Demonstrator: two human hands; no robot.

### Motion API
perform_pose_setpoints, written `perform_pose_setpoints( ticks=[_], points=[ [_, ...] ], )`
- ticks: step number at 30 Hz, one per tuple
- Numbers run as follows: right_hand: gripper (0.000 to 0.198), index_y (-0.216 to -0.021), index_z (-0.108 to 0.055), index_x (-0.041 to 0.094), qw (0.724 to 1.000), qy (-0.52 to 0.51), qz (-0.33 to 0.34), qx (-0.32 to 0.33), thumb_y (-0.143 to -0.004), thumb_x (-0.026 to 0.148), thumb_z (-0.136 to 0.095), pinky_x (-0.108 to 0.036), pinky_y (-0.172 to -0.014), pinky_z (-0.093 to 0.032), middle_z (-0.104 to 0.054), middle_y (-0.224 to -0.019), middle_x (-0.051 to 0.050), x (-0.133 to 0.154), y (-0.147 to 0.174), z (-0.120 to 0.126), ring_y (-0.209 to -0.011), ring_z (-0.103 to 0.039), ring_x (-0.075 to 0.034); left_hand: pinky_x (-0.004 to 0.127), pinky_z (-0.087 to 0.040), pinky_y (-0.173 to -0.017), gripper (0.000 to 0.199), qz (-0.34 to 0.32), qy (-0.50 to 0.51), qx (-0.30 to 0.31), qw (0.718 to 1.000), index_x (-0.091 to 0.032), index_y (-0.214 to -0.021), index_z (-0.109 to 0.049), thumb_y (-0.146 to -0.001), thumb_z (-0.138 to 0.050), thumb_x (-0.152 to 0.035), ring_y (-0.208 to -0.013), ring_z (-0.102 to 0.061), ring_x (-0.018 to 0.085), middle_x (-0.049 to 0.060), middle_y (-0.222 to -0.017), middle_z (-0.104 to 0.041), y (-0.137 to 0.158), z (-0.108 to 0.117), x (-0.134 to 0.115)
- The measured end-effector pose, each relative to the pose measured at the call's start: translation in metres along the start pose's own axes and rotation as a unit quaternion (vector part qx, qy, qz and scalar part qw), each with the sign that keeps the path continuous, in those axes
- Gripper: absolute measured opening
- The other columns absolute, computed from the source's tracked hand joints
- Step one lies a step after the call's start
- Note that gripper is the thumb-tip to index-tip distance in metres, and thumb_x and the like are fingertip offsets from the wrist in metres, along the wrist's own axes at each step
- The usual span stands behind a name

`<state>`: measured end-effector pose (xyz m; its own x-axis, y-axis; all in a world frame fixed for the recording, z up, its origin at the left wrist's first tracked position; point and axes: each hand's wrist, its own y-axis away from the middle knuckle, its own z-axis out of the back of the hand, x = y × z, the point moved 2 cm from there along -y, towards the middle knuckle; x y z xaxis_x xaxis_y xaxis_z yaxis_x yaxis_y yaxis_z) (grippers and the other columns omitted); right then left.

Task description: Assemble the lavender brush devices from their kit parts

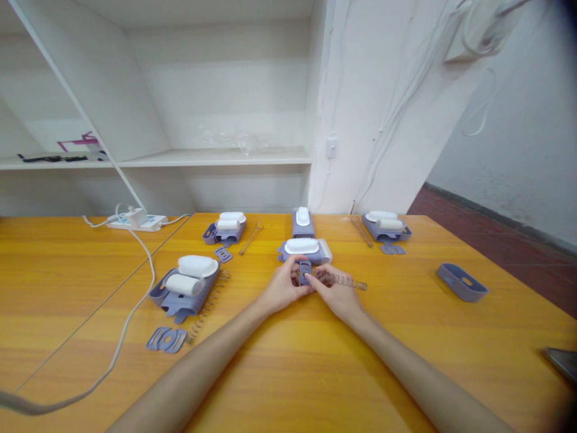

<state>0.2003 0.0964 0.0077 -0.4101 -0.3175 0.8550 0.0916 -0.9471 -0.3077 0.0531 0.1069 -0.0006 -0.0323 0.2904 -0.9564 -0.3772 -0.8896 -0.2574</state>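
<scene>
My left hand (283, 282) pinches a small grey-purple slotted plastic plate (305, 266) by its side, fingers closed. From the other side my right hand (339, 296) meets it, the thumb tip pressed on the plate. A metal coil spring (356, 283) runs through the right hand's closed fingers and sticks out to the right. Just beyond both hands lies a white-bristled brush (301, 246) on a grey-purple casing. A clear-looking piece (325, 249) sits at that casing's right end. Behind it, another grey-purple casing (303, 226) carries a white oval part (302, 216).
Sets of casings with white rollers stand at near left (183, 285), back left (229, 226) and back right (390, 226), with springs and slotted plates beside them. A grey-purple oval cap (462, 282) lies at right. A power strip (137, 221) and its cable occupy the left.
</scene>
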Motion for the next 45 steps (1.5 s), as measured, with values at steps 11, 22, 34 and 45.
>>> perform_pose_setpoints(
  ticks=[11,22,34,45],
  points=[
    [0.019,-0.082,-0.062,0.020,0.991,0.111,0.062,-0.031,-0.077,0.038,-0.060,-0.025,-0.057,-0.044,-0.063,-0.068,0.000,0.002,0.001,-0.001,-0.060,-0.057,-0.014,0.018,-0.042,-0.061,0.036,-0.042,-0.100,-0.017,0.994,-0.018,-0.113,-0.045,-0.079,-0.056,-0.020,-0.071,-0.058,0.010,0.002,-0.085,-0.062,0.003,0.000,-0.008],
    [0.020,-0.077,-0.066,0.019,0.989,0.114,0.089,-0.024,-0.080,0.036,-0.057,-0.028,-0.067,-0.047,-0.067,-0.075,-0.003,0.005,0.001,0.002,-0.069,-0.061,-0.016,0.021,-0.045,-0.062,0.042,-0.040,-0.176,-0.054,0.982,-0.020,-0.119,-0.044,-0.078,-0.057,-0.020,-0.071,-0.059,0.012,0.002,-0.088,-0.063,0.002,0.002,-0.001],
    [0.015,-0.088,-0.066,0.020,0.987,0.111,0.114,-0.010,-0.078,0.029,-0.059,-0.028,-0.073,-0.047,-0.067,-0.084,-0.003,0.000,0.000,0.000,-0.078,-0.061,-0.016,0.028,-0.047,-0.082,0.052,-0.085,-0.278,-0.051,0.956,-0.021,-0.127,-0.043,-0.077,-0.055,-0.014,-0.090,-0.060,0.016,0.004,-0.101,-0.063,0.004,0.003,-0.004],
    [0.014,-0.088,-0.066,0.022,0.985,0.116,0.121,-0.032,-0.079,0.030,-0.059,-0.030,-0.078,-0.046,-0.067,-0.086,-0.002,0.000,0.002,0.000,-0.082,-0.062,-0.018,0.030,-0.046,-0.085,0.050,-0.094,-0.260,-0.044,0.960,-0.022,-0.126,-0.046,-0.077,-0.054,-0.014,-0.092,-0.059,0.018,0.004,-0.102,-0.064,0.006,0.002,-0.009]
  ],
)
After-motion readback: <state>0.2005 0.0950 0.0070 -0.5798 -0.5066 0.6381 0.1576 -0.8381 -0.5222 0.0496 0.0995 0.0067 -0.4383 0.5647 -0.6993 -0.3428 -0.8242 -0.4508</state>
